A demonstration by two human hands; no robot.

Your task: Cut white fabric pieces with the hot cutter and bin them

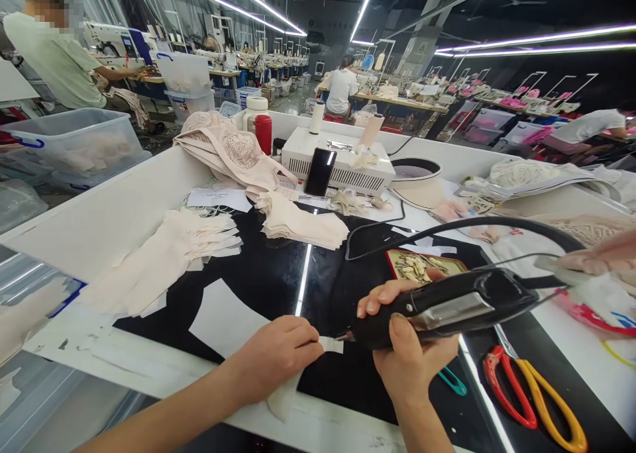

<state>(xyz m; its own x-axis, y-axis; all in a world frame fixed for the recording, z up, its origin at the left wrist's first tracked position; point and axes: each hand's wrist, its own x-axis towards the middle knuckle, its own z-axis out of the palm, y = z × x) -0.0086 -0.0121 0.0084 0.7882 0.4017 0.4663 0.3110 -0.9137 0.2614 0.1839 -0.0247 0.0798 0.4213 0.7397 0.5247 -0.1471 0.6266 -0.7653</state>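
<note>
My left hand pinches a pale fabric piece at the near edge of the black table surface; part of the fabric hangs below the fingers. Wrapped in my right hand is a black handheld tool with a metal plate on its side and a thick cable. The tool's narrow tip points left and meets or nearly meets the fabric's end. A white pattern-like sheet lies left of my left hand. Beige fabric stacks rest farther back, with another pile at the left.
Red-and-orange scissors and a teal tool lie at the right. Behind are a tray of small parts, a phone, a white box and a red bottle. Another person's hand is at the right edge.
</note>
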